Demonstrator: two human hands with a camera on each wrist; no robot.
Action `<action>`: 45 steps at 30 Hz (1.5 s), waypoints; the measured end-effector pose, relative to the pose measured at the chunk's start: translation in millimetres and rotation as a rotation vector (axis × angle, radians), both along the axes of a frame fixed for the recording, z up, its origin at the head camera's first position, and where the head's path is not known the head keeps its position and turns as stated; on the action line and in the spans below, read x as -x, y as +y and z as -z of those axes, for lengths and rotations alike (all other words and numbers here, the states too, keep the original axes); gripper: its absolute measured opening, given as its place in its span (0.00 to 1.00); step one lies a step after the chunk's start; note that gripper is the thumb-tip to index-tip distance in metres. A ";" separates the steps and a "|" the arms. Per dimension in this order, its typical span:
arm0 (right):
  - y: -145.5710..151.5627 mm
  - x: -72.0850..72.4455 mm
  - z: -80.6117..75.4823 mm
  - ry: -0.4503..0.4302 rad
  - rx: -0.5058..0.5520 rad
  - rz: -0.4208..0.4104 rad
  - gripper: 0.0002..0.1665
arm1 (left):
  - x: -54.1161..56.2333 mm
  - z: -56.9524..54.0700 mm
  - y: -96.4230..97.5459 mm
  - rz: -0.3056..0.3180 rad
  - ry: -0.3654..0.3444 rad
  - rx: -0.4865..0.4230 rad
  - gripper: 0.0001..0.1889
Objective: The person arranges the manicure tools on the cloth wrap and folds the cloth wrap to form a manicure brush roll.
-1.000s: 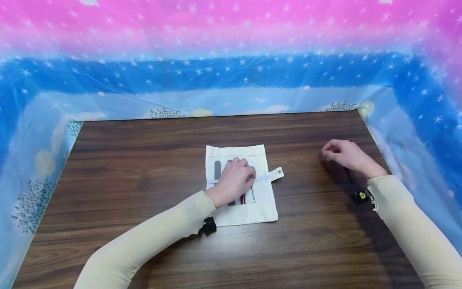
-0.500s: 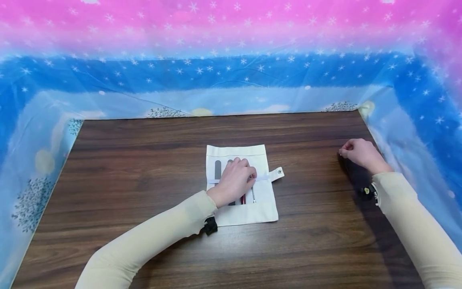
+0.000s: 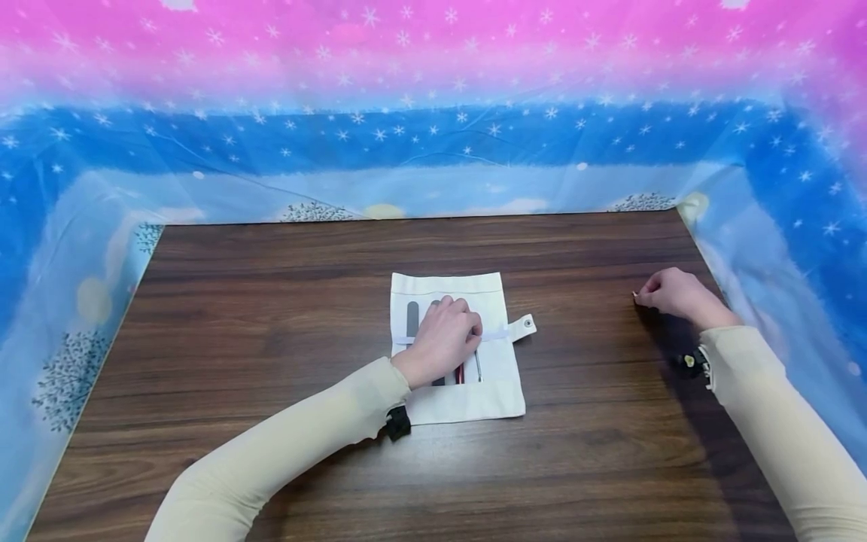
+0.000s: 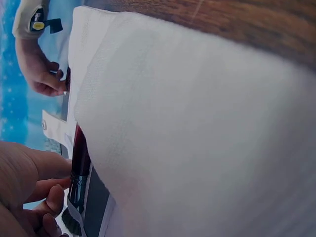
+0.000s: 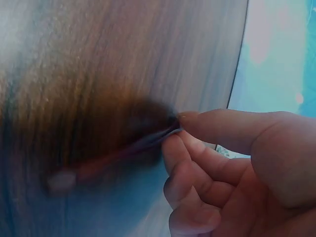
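A white cloth tool roll lies spread open on the table, with slender tools under a pale elastic band. My left hand rests over its middle. In the left wrist view my left fingers touch or lie close beside a brush with a dark red handle and metal collar; whether they pinch the brush or the band is hidden. Low over the table at the far right, my right hand pinches a slim tool between thumb and forefinger. It is reddish with a pale end, too blurred to name.
A snap strap sticks out from the roll's right side. A grey flat tool shows left of my hand. The wooden table is bordered by patterned cloth hangings at the back and sides.
My right hand has moved to the right and slightly toward me at the end, and a small pale tip now shows at its fingertips. My left hand stays on the tool roll.
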State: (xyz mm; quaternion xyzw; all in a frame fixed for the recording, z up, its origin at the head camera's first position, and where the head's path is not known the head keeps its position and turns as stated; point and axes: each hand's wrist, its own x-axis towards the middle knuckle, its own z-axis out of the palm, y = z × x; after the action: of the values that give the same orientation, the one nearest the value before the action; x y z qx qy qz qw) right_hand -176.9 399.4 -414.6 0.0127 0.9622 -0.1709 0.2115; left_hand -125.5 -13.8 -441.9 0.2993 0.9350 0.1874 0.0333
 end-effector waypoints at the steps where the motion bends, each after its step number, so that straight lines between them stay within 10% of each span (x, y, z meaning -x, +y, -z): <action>1: -0.9 0.1 0.8 0.005 -0.003 -0.005 0.15 | 0.1 0.0 0.0 0.000 0.000 0.001 0.05; 15: -28.5 -2.1 7.7 0.074 0.015 -0.055 0.13 | 3.6 2.7 1.9 -0.014 -0.028 -0.014 0.03; 45: -158.7 9.4 -40.1 0.235 0.293 -0.051 0.16 | 7.7 -0.3 7.9 -0.030 -0.067 -0.012 0.05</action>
State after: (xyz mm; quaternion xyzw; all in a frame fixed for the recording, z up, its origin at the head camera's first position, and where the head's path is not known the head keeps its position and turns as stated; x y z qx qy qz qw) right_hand -186.3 240.7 -374.5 -0.0630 0.9451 -0.3041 0.1013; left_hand -133.1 -5.9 -441.6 0.2788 0.9366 0.2036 0.0600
